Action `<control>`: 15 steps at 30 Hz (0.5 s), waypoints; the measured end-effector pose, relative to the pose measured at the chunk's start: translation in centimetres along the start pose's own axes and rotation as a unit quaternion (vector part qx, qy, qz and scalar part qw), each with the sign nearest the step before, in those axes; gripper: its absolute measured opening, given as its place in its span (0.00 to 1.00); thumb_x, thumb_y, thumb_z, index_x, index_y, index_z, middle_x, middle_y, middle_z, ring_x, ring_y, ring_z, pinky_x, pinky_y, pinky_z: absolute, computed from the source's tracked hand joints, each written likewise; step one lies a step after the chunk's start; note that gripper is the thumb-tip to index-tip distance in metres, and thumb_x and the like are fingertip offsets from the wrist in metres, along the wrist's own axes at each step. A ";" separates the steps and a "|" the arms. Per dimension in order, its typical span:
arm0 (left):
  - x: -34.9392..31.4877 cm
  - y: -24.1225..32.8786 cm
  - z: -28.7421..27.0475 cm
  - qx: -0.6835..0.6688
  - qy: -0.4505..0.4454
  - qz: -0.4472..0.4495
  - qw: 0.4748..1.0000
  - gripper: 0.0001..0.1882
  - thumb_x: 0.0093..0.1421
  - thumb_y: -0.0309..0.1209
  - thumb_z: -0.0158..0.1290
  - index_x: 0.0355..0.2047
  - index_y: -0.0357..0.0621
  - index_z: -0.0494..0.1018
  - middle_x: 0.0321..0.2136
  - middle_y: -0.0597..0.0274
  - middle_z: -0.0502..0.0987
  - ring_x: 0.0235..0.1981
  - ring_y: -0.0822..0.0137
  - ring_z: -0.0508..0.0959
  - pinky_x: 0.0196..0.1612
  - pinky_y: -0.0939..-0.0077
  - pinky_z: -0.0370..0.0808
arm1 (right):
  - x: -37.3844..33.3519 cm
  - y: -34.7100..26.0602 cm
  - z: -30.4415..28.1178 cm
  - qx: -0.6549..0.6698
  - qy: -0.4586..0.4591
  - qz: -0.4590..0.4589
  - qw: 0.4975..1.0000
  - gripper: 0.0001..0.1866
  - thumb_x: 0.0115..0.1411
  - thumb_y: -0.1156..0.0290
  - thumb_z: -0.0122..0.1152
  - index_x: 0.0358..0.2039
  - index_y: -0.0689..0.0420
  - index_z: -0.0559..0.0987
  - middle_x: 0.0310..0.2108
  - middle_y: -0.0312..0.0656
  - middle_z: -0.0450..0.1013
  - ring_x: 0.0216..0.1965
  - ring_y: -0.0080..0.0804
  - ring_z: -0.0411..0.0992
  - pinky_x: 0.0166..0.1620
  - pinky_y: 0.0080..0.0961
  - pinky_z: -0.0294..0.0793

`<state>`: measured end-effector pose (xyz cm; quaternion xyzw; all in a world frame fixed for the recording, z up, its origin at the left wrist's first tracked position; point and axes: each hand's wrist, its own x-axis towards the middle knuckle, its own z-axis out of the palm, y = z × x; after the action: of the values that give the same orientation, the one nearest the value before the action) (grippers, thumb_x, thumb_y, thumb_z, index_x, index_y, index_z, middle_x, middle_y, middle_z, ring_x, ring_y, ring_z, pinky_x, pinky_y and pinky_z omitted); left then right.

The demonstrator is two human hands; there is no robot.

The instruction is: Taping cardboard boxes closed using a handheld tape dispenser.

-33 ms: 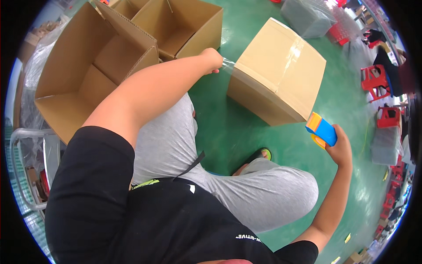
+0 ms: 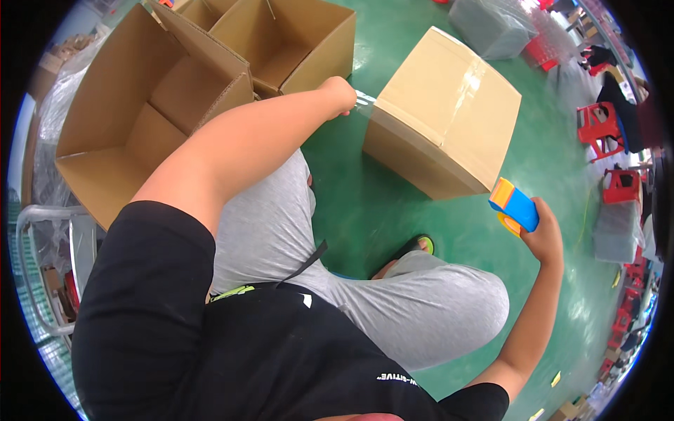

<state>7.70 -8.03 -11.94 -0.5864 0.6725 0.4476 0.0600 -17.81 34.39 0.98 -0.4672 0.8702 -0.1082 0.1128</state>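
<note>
A closed brown cardboard carton (image 2: 449,91) stands on the green floor in front of me, with clear tape along its top seam. To its left, my left hand (image 2: 338,97) is closed on the end of a clear tape strip (image 2: 364,99), which stretches over to the carton's left edge. Most of this hand's fingers are hidden behind its back. My right hand (image 2: 543,231) grips a blue and orange tape dispenser (image 2: 518,209) by its blue body. The dispenser's orange head is close to the carton's near right corner; whether they touch I cannot tell.
Large open cardboard boxes (image 2: 105,154) stand at the left and far left. A metal-framed chair (image 2: 53,210) is beside my left arm. Red stools (image 2: 600,132) and plastic-wrapped stacks (image 2: 491,28) line the right and far right. My bent legs (image 2: 428,309) flank the floor before the carton.
</note>
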 end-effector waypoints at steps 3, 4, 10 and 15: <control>-0.8 -0.2 1.2 0.067 0.056 0.040 0.995 0.13 0.62 0.34 0.53 0.37 0.35 0.77 0.35 0.47 0.80 0.32 0.52 0.81 0.35 0.60 0.76 | 0.3 1.0 0.5 0.000 -0.001 -0.004 1.000 0.23 0.43 0.78 0.68 0.42 0.60 0.72 0.35 0.54 0.73 0.39 0.56 0.73 0.43 0.39 0.72; -1.1 -0.2 1.5 0.081 0.099 0.057 0.990 0.16 0.63 0.37 0.53 0.40 0.34 0.78 0.38 0.45 0.80 0.37 0.48 0.82 0.41 0.60 0.77 | 0.6 1.2 0.6 -0.001 0.001 -0.015 1.000 0.23 0.43 0.78 0.68 0.42 0.60 0.72 0.35 0.54 0.73 0.40 0.56 0.73 0.43 0.39 0.72; -1.7 -0.3 1.1 0.093 0.095 0.060 0.989 0.19 0.66 0.40 0.49 0.44 0.35 0.77 0.45 0.44 0.78 0.46 0.46 0.79 0.46 0.59 0.76 | 1.1 1.3 0.5 0.007 -0.027 -0.004 1.000 0.25 0.42 0.79 0.67 0.44 0.60 0.73 0.36 0.56 0.74 0.41 0.57 0.73 0.45 0.39 0.72; -4.8 1.0 0.8 0.026 0.131 0.027 0.991 0.19 0.67 0.39 0.47 0.43 0.34 0.77 0.44 0.44 0.79 0.44 0.46 0.79 0.45 0.58 0.76 | 0.5 1.2 -0.1 0.014 -0.015 -0.009 1.000 0.24 0.43 0.79 0.66 0.44 0.61 0.73 0.36 0.55 0.74 0.40 0.56 0.74 0.43 0.39 0.73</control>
<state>7.94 -4.02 -8.97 -0.6197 0.7013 0.3513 -0.0255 -19.07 34.64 0.63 -0.4748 0.8626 -0.1145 0.1316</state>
